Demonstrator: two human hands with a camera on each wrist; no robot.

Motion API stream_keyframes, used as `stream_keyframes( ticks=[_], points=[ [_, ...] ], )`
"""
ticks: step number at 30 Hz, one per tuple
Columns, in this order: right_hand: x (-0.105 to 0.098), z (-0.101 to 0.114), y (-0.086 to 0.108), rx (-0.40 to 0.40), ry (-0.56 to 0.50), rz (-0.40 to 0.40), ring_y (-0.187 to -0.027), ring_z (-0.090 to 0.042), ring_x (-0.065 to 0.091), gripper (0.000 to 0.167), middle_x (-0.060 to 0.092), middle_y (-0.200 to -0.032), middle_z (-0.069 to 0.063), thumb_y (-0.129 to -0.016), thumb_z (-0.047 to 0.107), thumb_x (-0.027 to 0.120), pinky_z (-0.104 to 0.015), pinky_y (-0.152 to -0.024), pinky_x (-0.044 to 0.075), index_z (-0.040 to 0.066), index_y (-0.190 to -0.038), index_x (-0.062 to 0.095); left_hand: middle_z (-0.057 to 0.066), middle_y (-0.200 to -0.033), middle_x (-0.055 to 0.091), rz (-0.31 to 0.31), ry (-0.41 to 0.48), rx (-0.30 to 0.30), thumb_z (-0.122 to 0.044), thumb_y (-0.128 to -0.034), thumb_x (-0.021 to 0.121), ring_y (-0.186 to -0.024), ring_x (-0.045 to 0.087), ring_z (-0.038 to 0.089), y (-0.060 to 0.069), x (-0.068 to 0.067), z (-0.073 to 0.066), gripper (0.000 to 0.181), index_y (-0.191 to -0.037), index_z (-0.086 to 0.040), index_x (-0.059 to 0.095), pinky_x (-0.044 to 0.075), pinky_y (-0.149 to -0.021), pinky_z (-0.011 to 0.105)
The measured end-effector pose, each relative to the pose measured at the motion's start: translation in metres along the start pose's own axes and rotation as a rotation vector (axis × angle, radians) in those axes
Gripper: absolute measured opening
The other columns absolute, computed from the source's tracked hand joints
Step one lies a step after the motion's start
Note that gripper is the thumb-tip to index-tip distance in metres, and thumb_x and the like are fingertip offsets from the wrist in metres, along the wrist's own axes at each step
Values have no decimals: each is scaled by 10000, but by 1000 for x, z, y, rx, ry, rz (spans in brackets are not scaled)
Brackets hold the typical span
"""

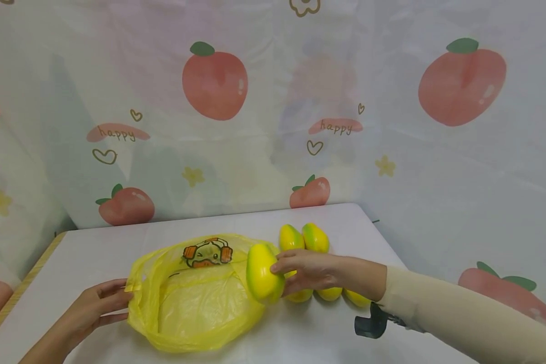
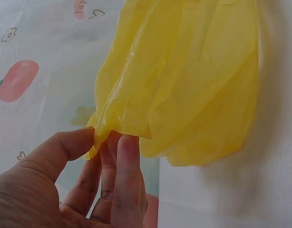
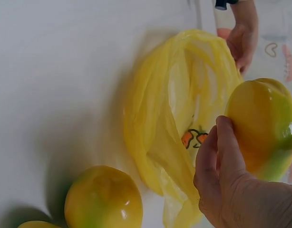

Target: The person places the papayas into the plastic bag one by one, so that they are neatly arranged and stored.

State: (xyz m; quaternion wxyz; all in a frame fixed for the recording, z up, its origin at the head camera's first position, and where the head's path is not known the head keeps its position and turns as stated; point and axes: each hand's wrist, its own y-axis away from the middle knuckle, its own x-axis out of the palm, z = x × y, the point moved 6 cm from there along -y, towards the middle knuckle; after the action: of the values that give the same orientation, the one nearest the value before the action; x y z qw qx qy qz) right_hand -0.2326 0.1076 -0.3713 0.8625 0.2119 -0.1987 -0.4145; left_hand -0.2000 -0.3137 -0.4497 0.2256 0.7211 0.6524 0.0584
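A yellow plastic bag (image 1: 195,303) with a cartoon print lies on the table, its mouth spread open. My left hand (image 1: 91,308) pinches the bag's left edge; in the left wrist view thumb and fingers (image 2: 129,161) hold the thin film of the bag (image 2: 193,95). My right hand (image 1: 307,270) grips a yellow-green mango (image 1: 263,273) above the bag's right rim. In the right wrist view the held mango (image 3: 262,128) is beside the bag's opening (image 3: 150,118), with the right hand's fingers (image 3: 227,147) against it.
Several more mangoes (image 1: 316,237) stand grouped on the white table (image 1: 336,333) to the right of the bag, partly hidden by my right hand. Behind the table hangs a fruit-print cloth (image 1: 255,167). A black device (image 1: 373,323) is at the right wrist.
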Motion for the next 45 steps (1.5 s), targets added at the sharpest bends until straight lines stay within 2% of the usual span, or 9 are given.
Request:
stream_keyframes(
  ticks=[5, 10, 19, 29, 39, 45],
  points=[
    [3, -2, -5, -12, 3, 3, -1098, -317, 591, 603, 454, -1384, -192, -952, 142, 595, -506, -1021, 493, -54, -1455, 326, -19, -1168, 644, 11, 24, 14, -267, -966, 641, -961, 672, 109, 0, 0, 0, 732, -1474, 115, 278, 601, -851, 389],
    [8, -6, -10, -25, -30, 13, -1105, -332, 598, 667, 428, -1397, -214, -939, 111, 599, -522, -1027, 483, -81, -1477, 254, -55, -1128, 649, 22, 42, 26, -246, -971, 634, -949, 676, 95, 1, 0, 0, 701, -1468, 115, 296, 601, -850, 388],
    [17, -10, -17, -13, -54, 58, -1112, -345, 602, 633, 430, -1404, -221, -946, 99, 588, -520, -1031, 480, -69, -1465, 267, -12, -1189, 643, 13, 25, 4, -284, -953, 660, -974, 674, 113, 0, 0, 2, 754, -1480, 101, 284, 597, -864, 397],
    [25, -15, -24, 27, -84, 29, -1139, -371, 579, 726, 391, -1440, -259, -949, 75, 590, -546, -1039, 457, -80, -1512, 158, 6, -1198, 636, 13, 14, -1, -285, -947, 669, -975, 669, 119, -2, 0, 0, 773, -1482, 107, 271, 597, -864, 396],
    [34, -18, -32, 36, -67, 10, -1145, -377, 593, 692, 432, -1410, -244, -944, 71, 597, -537, -1021, 477, -77, -1497, 208, 11, -1216, 625, 13, 9, -4, -293, -950, 665, -977, 659, 110, -1, 0, 0, 774, -1485, 103, 268, 598, -862, 391],
    [41, -26, -40, 70, -83, 34, -1176, -386, 561, 676, 455, -1382, -221, -956, 79, 587, -549, -1054, 444, -76, -1494, 209, 16, -1218, 627, 19, 7, -2, -297, -951, 663, -988, 661, 116, 0, 1, 0, 778, -1487, 103, 264, 596, -867, 393]
  ],
)
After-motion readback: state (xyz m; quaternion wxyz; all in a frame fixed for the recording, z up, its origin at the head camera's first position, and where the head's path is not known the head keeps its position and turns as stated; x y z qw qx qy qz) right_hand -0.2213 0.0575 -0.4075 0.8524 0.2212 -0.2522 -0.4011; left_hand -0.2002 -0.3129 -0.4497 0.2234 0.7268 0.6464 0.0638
